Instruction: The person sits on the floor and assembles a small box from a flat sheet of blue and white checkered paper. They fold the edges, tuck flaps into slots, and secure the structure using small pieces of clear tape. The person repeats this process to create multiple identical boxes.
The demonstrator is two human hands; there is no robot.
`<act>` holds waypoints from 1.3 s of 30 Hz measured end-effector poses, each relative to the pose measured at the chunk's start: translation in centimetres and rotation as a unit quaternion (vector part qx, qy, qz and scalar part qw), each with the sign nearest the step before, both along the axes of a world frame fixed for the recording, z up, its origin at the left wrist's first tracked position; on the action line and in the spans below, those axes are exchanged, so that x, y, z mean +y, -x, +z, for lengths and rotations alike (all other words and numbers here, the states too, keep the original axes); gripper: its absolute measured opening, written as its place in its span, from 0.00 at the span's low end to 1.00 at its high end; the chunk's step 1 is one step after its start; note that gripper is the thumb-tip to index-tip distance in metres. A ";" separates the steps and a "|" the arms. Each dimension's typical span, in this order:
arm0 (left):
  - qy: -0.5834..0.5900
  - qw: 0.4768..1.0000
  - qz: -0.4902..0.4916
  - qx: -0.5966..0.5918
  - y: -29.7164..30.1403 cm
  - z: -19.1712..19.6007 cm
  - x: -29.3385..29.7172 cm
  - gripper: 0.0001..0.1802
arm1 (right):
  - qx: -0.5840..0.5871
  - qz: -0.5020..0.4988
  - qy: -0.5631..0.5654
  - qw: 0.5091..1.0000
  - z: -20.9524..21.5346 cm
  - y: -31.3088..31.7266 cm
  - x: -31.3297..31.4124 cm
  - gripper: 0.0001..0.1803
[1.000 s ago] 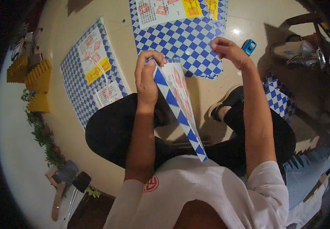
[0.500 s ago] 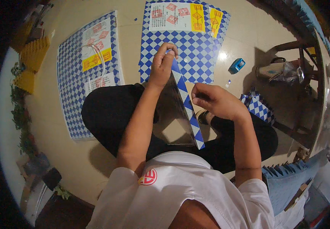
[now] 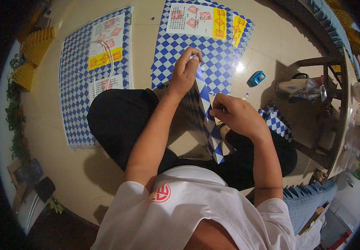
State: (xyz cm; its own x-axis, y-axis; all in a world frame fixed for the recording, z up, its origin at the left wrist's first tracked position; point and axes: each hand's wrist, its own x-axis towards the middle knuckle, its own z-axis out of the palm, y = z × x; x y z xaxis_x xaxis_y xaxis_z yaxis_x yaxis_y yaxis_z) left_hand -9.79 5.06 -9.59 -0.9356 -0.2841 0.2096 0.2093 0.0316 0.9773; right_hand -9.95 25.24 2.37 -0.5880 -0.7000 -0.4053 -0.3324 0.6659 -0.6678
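Note:
My left hand (image 3: 185, 71) is closed on the upper end of a blue-and-white checkered folded sheet (image 3: 203, 108), which stands on edge between my knees. Its narrow edge runs down toward my lap. The curled fingers and thumb of my right hand (image 3: 240, 116) pinch the right side of this sheet, about midway along; the exact fingertip contact is partly hidden. Beyond my hands lies a stack of flat checkered sheets (image 3: 196, 43) bearing a white and yellow printed panel. A second checkered stack (image 3: 76, 79), in clear wrapping with a pale cord, lies at left.
A small blue tape dispenser (image 3: 256, 78) rests on the floor at right. Behind it a metal kettle (image 3: 300, 88) stands by a wooden stool frame (image 3: 341, 108). Crumpled checkered material (image 3: 278, 121) lies beside my right knee. A blue quilted cushion (image 3: 309, 204) is at lower right.
My right hand has come against the folded sheet's edge. The sheet has turned, showing more of its left face. My left hand keeps its hold, and the view has shifted slightly.

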 end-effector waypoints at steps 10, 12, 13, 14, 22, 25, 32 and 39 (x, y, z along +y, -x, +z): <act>0.003 1.000 0.005 0.016 0.1 0.7 0.3 0.09 | -0.243 -0.028 0.119 0.962 -4.2 0.4 2.3 0.07; 0.007 1.000 0.004 0.003 -0.1 1.1 0.3 0.09 | -0.254 -0.026 0.157 0.954 -4.6 0.4 2.4 0.08; 0.010 1.000 0.003 -0.004 -0.1 1.3 0.3 0.08 | -0.278 -0.030 0.150 0.948 -4.9 0.5 2.4 0.09; -0.002 1.000 0.003 0.000 0.0 1.1 0.4 0.08 | -0.303 -0.034 0.143 0.942 -5.3 0.8 2.4 0.11; -0.043 0.999 0.007 0.020 0.1 0.2 1.0 0.09 | -0.349 -0.046 0.187 0.917 -7.8 1.0 1.6 0.24; -0.060 0.998 -0.019 0.008 -0.1 0.6 1.5 0.09 | -0.265 -0.033 0.160 0.950 -11.2 -0.5 1.9 0.21; 0.021 0.999 0.024 0.016 -1.1 3.0 1.9 0.08 | -0.237 -0.257 0.182 0.919 -7.5 -3.9 1.2 0.29; 0.211 0.960 0.092 0.158 -3.6 10.3 2.9 0.07 | 0.027 -0.195 0.176 0.965 -0.4 -6.5 0.9 0.31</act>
